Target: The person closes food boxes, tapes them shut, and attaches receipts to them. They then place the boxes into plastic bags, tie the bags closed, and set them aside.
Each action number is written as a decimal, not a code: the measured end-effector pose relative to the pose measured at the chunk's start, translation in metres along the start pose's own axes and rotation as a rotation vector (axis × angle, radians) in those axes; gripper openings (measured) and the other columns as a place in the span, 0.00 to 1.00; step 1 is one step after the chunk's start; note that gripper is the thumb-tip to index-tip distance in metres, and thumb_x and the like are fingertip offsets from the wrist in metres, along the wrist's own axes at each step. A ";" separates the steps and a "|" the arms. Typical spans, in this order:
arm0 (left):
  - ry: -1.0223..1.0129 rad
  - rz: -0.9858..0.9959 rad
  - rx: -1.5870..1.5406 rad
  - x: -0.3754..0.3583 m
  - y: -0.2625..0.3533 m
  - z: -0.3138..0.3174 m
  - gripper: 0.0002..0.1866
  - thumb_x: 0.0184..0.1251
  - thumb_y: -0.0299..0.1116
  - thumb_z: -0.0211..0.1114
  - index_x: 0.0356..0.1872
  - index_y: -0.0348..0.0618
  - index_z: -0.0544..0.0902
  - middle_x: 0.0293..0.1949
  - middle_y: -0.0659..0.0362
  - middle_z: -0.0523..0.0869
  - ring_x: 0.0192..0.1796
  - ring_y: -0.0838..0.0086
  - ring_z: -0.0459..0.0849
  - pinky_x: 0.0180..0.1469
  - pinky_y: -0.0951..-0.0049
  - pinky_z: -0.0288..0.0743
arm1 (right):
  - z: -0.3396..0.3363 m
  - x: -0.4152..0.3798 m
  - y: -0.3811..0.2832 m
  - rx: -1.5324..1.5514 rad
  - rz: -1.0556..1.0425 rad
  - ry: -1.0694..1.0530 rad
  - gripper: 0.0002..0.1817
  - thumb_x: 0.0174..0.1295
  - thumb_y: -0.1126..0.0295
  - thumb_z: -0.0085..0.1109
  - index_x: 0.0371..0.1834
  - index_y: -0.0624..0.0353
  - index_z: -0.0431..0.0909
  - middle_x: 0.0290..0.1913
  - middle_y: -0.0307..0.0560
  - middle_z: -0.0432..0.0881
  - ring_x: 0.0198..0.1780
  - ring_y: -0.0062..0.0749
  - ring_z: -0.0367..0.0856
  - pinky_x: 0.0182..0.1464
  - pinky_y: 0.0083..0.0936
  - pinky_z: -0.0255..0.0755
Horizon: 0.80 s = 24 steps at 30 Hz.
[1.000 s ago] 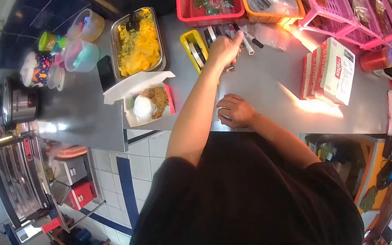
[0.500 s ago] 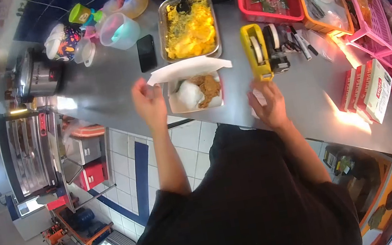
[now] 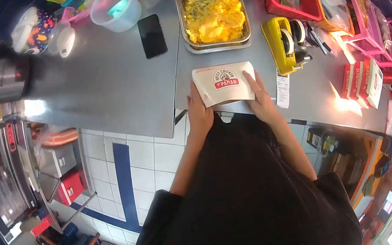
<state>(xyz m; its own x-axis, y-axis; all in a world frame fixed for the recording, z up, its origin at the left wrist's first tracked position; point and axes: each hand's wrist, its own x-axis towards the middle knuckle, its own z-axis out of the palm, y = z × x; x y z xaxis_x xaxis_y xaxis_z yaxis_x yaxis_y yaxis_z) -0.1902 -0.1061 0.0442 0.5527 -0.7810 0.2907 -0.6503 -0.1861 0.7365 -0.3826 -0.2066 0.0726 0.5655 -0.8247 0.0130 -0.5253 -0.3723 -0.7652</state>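
Note:
A white paper food box [image 3: 212, 96] with "Spicy Chicken" and "Paman" printed on its lid sits at the counter's front edge, its lid folded over the front. What lies inside is hidden. My left hand [image 3: 200, 114] grips the box's left side. On the opposite side, my right hand [image 3: 260, 95] holds it, fingers resting on the lid's right edge. A printed receipt [image 3: 282, 90] lies just right of my right hand. Behind the box stands a metal tray of yellow food [image 3: 217, 19] with a dark-handled utensil in it.
A yellow tape dispenser [image 3: 276, 48] stands to the right, near pens [image 3: 318, 40] and folded red-and-white boxes [image 3: 364, 82]. Red [image 3: 286, 9] and orange baskets [image 3: 323, 11] are behind. A black phone [image 3: 152, 36] and clear tub [image 3: 115, 10] occupy the left counter.
The box's lid has come down over the rice and fried chicken. Both my hands have moved in to its sides. The receipt now shows beside my right hand, and the view has shifted.

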 end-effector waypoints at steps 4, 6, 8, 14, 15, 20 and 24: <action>-0.112 -0.204 -0.182 0.018 0.004 -0.026 0.21 0.71 0.25 0.54 0.64 0.33 0.75 0.48 0.39 0.87 0.51 0.46 0.86 0.54 0.53 0.78 | -0.001 0.008 -0.015 0.319 0.178 0.044 0.30 0.65 0.79 0.54 0.73 0.52 0.71 0.67 0.62 0.74 0.68 0.48 0.75 0.68 0.35 0.68; -0.020 -0.316 -0.235 0.030 0.011 -0.038 0.18 0.73 0.24 0.52 0.62 0.33 0.77 0.47 0.38 0.87 0.50 0.45 0.87 0.52 0.56 0.79 | -0.014 0.016 -0.032 0.330 0.291 0.005 0.29 0.65 0.80 0.53 0.71 0.53 0.73 0.64 0.59 0.78 0.66 0.44 0.77 0.66 0.33 0.70; -0.044 -0.310 -0.219 0.027 0.007 -0.037 0.18 0.74 0.25 0.52 0.61 0.33 0.78 0.48 0.38 0.87 0.50 0.46 0.88 0.52 0.56 0.79 | -0.023 0.020 -0.042 0.328 0.345 -0.038 0.27 0.65 0.80 0.50 0.68 0.54 0.76 0.58 0.53 0.83 0.61 0.35 0.81 0.63 0.30 0.72; -0.207 -0.330 -0.568 0.013 -0.062 -0.020 0.21 0.75 0.31 0.50 0.63 0.34 0.79 0.49 0.47 0.89 0.50 0.62 0.88 0.53 0.64 0.79 | 0.002 -0.011 0.010 0.944 0.360 -0.131 0.28 0.68 0.74 0.52 0.73 0.63 0.69 0.65 0.49 0.78 0.66 0.30 0.74 0.69 0.29 0.65; -0.345 -0.461 -0.856 0.015 -0.075 -0.024 0.23 0.76 0.34 0.49 0.64 0.35 0.79 0.50 0.51 0.89 0.49 0.67 0.87 0.54 0.67 0.78 | -0.001 -0.009 0.012 0.944 0.360 -0.136 0.28 0.68 0.74 0.52 0.73 0.63 0.69 0.65 0.49 0.78 0.66 0.30 0.74 0.69 0.29 0.65; -0.620 -0.601 -0.490 0.068 -0.021 -0.064 0.24 0.80 0.44 0.47 0.57 0.32 0.80 0.47 0.45 0.88 0.44 0.61 0.88 0.48 0.64 0.80 | 0.000 0.019 -0.008 0.622 0.572 0.001 0.30 0.76 0.53 0.44 0.72 0.64 0.71 0.65 0.56 0.79 0.66 0.45 0.76 0.69 0.37 0.66; -0.550 -0.294 0.003 0.048 -0.014 -0.033 0.23 0.79 0.46 0.51 0.57 0.34 0.77 0.44 0.33 0.85 0.46 0.35 0.83 0.50 0.40 0.77 | 0.009 0.037 -0.027 -0.030 0.657 -0.167 0.29 0.77 0.48 0.38 0.67 0.56 0.76 0.65 0.62 0.77 0.66 0.62 0.73 0.65 0.47 0.69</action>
<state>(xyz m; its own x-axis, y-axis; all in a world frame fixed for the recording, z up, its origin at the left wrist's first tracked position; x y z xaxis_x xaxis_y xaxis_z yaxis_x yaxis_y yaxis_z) -0.1370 -0.1216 0.0685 0.3597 -0.8894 -0.2821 -0.5133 -0.4410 0.7362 -0.3418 -0.2233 0.0883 0.2122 -0.8079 -0.5498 -0.8092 0.1702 -0.5624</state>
